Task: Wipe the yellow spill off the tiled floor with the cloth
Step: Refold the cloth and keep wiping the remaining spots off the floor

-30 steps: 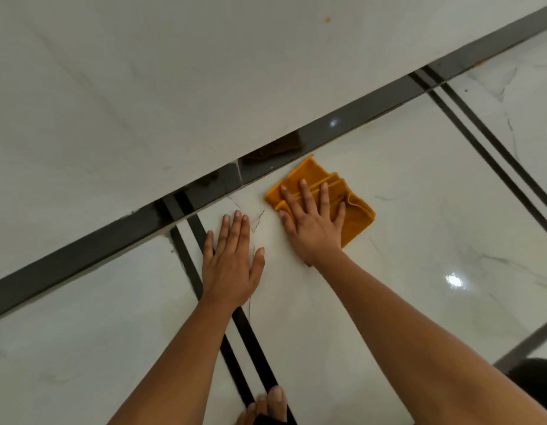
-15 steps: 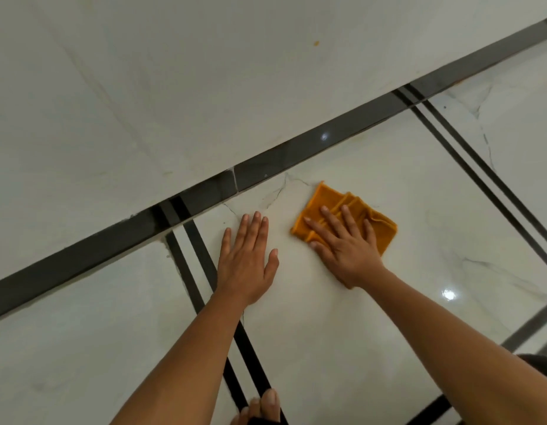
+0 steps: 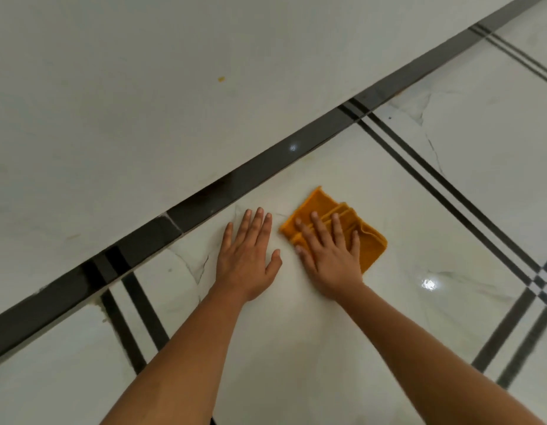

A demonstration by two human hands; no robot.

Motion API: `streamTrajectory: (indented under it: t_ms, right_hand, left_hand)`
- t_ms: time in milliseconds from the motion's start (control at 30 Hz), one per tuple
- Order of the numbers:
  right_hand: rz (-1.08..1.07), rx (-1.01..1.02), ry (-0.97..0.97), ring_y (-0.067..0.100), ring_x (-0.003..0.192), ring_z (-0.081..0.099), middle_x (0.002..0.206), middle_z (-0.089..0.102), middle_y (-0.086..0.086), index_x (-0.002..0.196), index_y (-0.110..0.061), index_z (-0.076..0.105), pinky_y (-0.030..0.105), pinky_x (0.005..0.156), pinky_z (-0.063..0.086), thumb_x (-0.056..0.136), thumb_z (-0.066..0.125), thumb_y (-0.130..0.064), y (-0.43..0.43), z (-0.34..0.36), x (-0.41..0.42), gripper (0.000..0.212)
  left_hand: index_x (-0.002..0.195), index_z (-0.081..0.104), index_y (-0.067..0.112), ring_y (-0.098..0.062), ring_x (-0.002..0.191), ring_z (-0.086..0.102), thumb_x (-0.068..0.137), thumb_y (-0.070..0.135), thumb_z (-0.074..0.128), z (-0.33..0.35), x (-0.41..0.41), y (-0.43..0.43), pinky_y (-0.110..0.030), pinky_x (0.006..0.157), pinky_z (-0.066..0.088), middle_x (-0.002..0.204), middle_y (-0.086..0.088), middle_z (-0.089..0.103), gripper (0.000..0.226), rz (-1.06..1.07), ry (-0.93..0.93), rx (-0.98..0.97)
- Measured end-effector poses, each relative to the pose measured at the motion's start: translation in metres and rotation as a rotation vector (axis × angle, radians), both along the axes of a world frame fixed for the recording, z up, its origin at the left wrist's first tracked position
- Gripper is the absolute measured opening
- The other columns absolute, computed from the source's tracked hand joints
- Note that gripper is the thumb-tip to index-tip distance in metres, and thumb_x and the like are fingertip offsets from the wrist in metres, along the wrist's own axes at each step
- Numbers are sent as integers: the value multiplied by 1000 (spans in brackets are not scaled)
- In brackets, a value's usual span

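Head view, only one I've got: right hand [image 3: 330, 256] lies flat on the folded orange cloth [image 3: 368, 239], fingers straight and slightly spread, palm pressing down, nothing curled round it, so a press and not a grip. Left hand [image 3: 247, 259] is flat on the bare white floor tile [image 3: 296, 348] just beside the cloth, fingers straight and together, thumb out, holding nothing; I read it as a brace. Cloth sits on the tile near the dark skirting strip [image 3: 266, 167] but apart from it, and well short of the double black inlay lines [image 3: 450, 191] on the right. Step in hand, my call: mid-wipe, pushing the cloth across the tile by the wall [image 3: 143, 87]. No clear yellow spill shows on the open tile; whether any is under the cloth I cannot tell, so I can't say how far along this is. One small yellow speck [image 3: 221, 78] sits up on the wall, off the floor. Next move wants flat pressure and a stroke over any patch not yet covered, then a lift to check the tile. Cloth's long axis runs from upper left to lower right in frame, roughly crosswise to the skirting, with one corner pointing up at that strip
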State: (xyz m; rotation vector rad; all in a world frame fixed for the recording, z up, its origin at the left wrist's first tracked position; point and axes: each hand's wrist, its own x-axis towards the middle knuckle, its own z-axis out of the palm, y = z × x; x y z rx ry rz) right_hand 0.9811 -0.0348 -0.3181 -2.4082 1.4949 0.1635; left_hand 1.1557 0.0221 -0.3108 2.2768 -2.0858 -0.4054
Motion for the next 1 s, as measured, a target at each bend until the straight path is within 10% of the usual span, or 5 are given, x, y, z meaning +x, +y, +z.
streamTrajectory:
  t_ms: [367,533,700,867,1000]
  right_hand:
    - [217,34,83,21,141,-23,152,-19,-17,136,-55,-20,47,110,-14,80,-13,-68,-40,8,-84,58]
    - [-290,84,44,21,141,-22,155,-15,-14,139,-53,-14,54,110,-11,90,3,-64,-66,7,-89,53]
    - [97,4,62,20,142,-18,152,-14,-20,135,-58,-16,52,113,-6,83,-8,-68,-22,3,-136,54]
    - [-355,66,43,19,141,-21,155,-13,-16,138,-55,-13,52,110,-12,89,2,-64,-34,1,-136,52]
    - [-55,-20,9,21,142,-17,153,-10,-16,139,-54,-13,56,113,-3,87,-4,-67,6,-2,-156,54]
  left_hand:
    - [147,-13,22,-13,134,-25,78,57,-11,-1,-41,-57,-36,110,-11,157,0,-13,77,-158,5,-18]
    - [147,-12,22,-16,142,-15,74,57,-14,-1,-68,-56,-36,110,-12,157,1,-12,81,-187,18,5]
    - [146,-11,20,-12,138,-21,78,55,-8,-7,-94,-32,-35,108,-15,156,1,-12,77,-196,31,31]
    - [145,-11,20,-13,139,-18,78,55,-7,-7,-122,-33,-36,109,-14,156,1,-11,75,-195,62,-1]
    - [148,-7,21,-12,142,-15,77,54,-9,-3,-142,-28,-35,111,-11,157,2,-9,79,-244,50,37]
